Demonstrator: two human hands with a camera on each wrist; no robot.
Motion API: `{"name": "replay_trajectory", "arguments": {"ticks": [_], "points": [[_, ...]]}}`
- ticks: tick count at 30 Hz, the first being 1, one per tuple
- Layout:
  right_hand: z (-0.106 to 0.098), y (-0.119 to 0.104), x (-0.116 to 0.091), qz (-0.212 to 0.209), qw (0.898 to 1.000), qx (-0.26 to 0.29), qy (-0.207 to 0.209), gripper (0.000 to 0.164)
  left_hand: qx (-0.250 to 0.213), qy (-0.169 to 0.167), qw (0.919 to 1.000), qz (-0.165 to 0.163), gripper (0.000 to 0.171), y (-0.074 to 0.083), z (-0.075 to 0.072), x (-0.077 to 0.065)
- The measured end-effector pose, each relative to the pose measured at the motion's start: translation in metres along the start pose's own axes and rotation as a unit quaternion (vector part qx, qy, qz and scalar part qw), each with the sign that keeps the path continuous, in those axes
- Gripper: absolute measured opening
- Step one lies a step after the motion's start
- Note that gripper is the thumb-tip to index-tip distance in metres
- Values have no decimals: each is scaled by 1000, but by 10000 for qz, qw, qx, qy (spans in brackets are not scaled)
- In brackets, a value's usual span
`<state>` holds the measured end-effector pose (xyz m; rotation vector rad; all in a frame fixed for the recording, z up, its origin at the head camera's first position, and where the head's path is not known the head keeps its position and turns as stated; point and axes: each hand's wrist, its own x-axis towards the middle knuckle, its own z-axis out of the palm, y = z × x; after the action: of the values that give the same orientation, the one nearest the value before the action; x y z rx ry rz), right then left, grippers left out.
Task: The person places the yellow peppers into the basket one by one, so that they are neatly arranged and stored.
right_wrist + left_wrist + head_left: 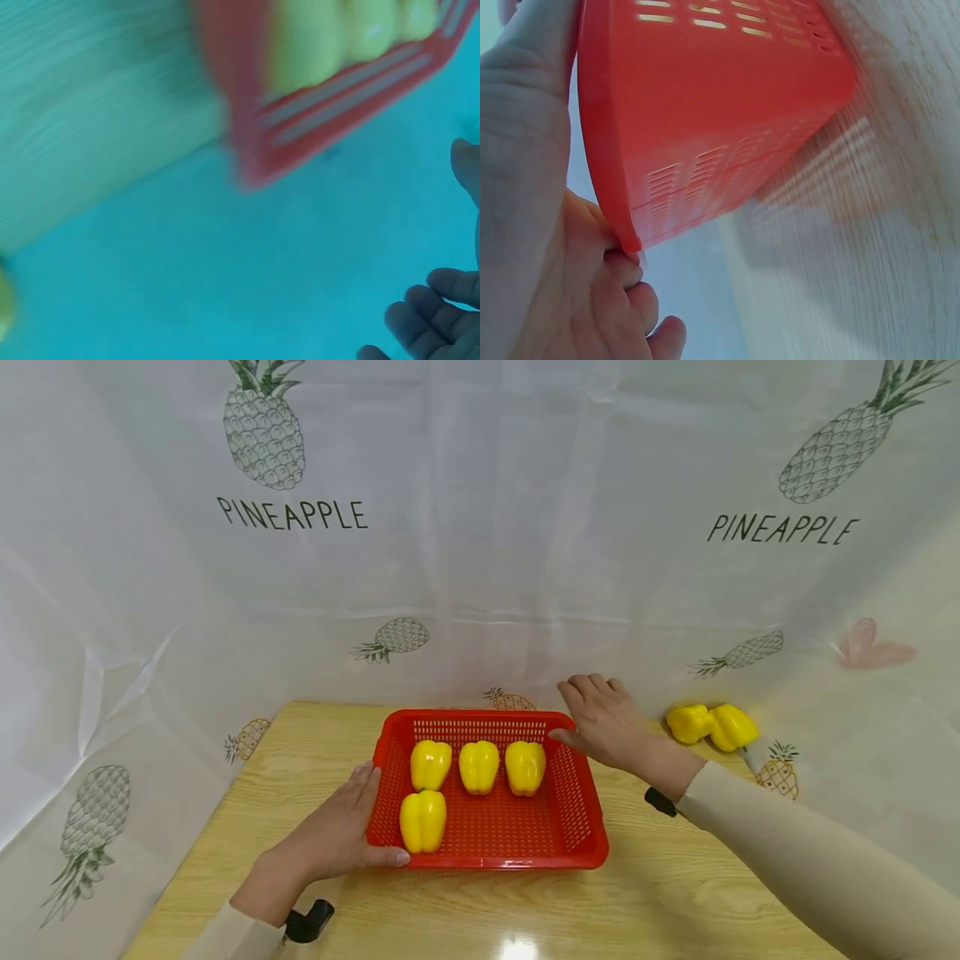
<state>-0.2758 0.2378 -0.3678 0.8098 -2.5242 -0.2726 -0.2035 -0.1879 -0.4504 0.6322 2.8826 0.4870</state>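
A red plastic basket (517,862) sits on the table with several yellow bell peppers inside. Three of them, including the middle pepper (478,767), line up along the back, and one pepper (423,822) is at the front left. My left hand (330,827) rests against the basket's front left corner, thumb along the front rim and fingers along the left side. The left wrist view shows its fingers (622,300) beside the rim. Over the back right corner, my right hand (603,722) is raised with fingers extended and nothing in it.
Two more yellow bell peppers (731,727) lie together at the table's back right. The wooden table (675,877) meets a pale sheet (510,568) printed with pineapples, which hangs behind and along both sides. Each wrist wears a black strap device (309,922).
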Motion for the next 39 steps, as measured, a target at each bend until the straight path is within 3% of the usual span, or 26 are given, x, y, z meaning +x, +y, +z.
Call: {"name": "replay_trajectory", "arguments": {"ticks": [11, 19, 25, 32, 39], "points": [[34, 100, -77, 845, 9957, -387, 1, 69, -137, -128, 9997, -150, 141, 0, 1, 2], [59, 152, -116, 1487, 9824, -441, -1044, 67, -255, -107, 9995, -168, 141, -2, 2, 3], [82, 168, -132, 1683, 9772, -372, -1242, 63, -288, -96, 9994, -153, 140, -5, 4, 2], [106, 169, -140, 1965, 9706, 7, -1392, 64, -307, -110, 9993, -165, 141, -7, 2, 2], [117, 168, -141, 2198, 9615, 204, -1634, 68, -404, -121, 9988, -235, 140, -4, 5, 3]]}}
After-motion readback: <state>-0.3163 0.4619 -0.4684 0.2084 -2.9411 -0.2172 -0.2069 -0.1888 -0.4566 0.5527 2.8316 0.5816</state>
